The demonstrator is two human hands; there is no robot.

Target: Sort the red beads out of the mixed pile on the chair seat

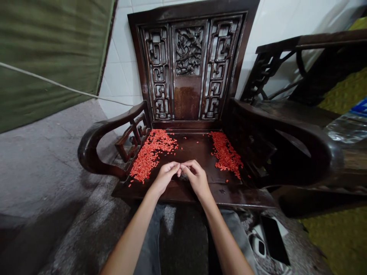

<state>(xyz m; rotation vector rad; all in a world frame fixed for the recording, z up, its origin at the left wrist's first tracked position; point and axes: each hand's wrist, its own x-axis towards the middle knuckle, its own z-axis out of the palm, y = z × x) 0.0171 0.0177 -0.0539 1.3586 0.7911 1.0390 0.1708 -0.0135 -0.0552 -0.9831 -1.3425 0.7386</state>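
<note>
Both hands meet over the front of a dark wooden chair seat [195, 152]. My left hand [167, 174] has thumb and fingers pinched together, its tips touching those of the other hand. My right hand [195, 175] is pinched in the same way. Whatever lies between the fingertips is too small to make out. A spread of small red pieces [147, 154] covers the left side of the seat, and another group of red pieces [226, 154] lies on the right side. A few loose ones are scattered between the two groups.
Carved armrests [97, 147] curve round both sides of the seat below a tall openwork backrest [187, 97]. At the right lies a plastic bottle [348, 126]. A black phone [274, 238] and a white case [260, 247] rest low at the right, near my leg.
</note>
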